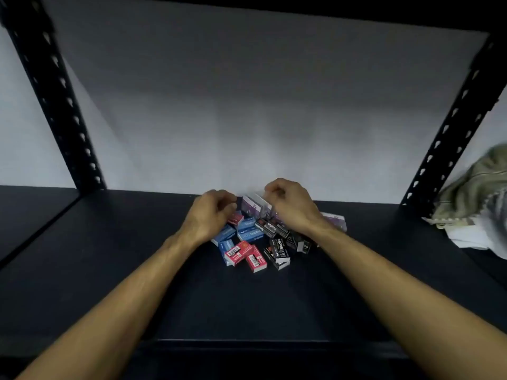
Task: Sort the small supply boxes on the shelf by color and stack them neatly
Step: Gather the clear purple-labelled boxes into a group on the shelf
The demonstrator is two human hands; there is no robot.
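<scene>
Head view: two bare hands hovered over a jumbled pile of small boxes on a dark shelf (109, 270)

The left hand (211, 215) and right hand (288, 204) were loosely curled, seemingly holding nothing; red boxes (244, 255), blue boxes (248, 231), black boxes (277, 252) and purple boxes (255, 205) overlapped, so lifting one could topple its neighbours

Heaped mid-shelf on the dark flat shelf board (109, 270): small blue cardboard boxes (248, 233) at left, small red cardboard boxes (245, 255) in front, small black cardboard boxes (282, 242) at right, pale purple cardboard boxes (256, 205) behind. Above the heap, left hand (211, 215) and right hand (288, 204). Far right, beyond the black perforated metal upright (450, 138), crumpled olive cloth (477, 185) on white papers (472, 234).
</scene>
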